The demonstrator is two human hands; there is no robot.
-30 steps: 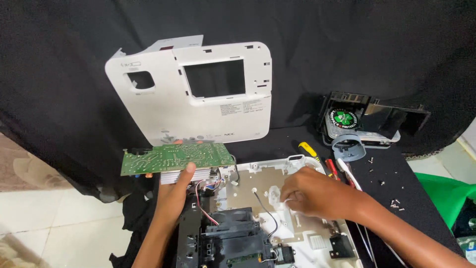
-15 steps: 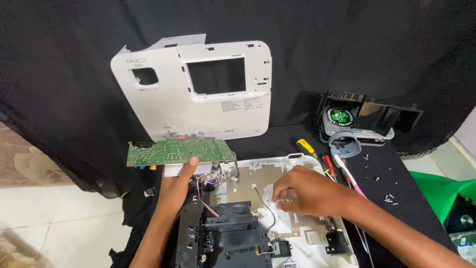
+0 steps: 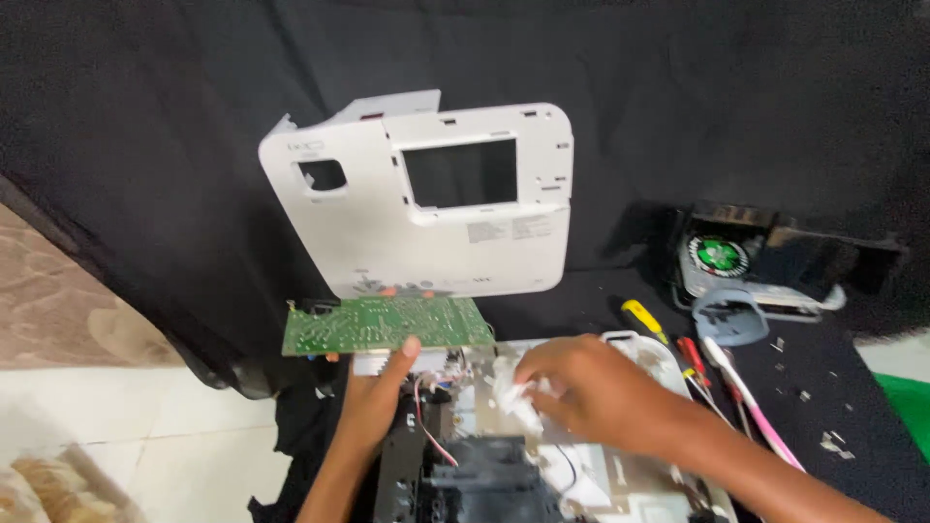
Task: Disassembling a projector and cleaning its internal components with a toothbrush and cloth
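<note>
Fingers of our left hand [image 3: 373,387] clamp the green circuit board [image 3: 387,324] at frame centre; our right hand [image 3: 581,387] pinches a white tissue [image 3: 511,395], so we lift the board level and wipe gently.

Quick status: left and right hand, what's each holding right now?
Left hand: closed on the green circuit board, lifted above the opened device.
Right hand: closed on a white wad, pressed onto the device.

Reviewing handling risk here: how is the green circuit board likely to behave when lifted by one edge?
The circuit board is probably stiff: it stays flat though the left hand grips only its near edge. It looks thin, so likely light. Wires run below it, though whether they join the board is unclear; if so, they may tug back.
</note>
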